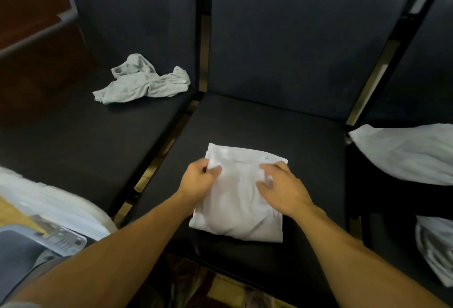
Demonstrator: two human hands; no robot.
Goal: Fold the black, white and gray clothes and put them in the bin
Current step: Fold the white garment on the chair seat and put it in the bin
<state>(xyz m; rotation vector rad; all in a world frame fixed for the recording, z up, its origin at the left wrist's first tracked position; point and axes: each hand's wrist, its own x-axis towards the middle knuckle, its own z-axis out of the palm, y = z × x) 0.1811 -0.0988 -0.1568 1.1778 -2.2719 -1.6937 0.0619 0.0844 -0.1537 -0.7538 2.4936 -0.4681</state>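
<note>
On mid chair point(245, 124): folded white garment point(239, 209)

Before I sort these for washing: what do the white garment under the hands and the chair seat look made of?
White garment: looks like thin matte woven or knit cloth, maybe cotton; it folds flat with soft creases. Chair seat: smooth dark padded covering, probably vinyl or leather-like, with a faint sheen.
</note>
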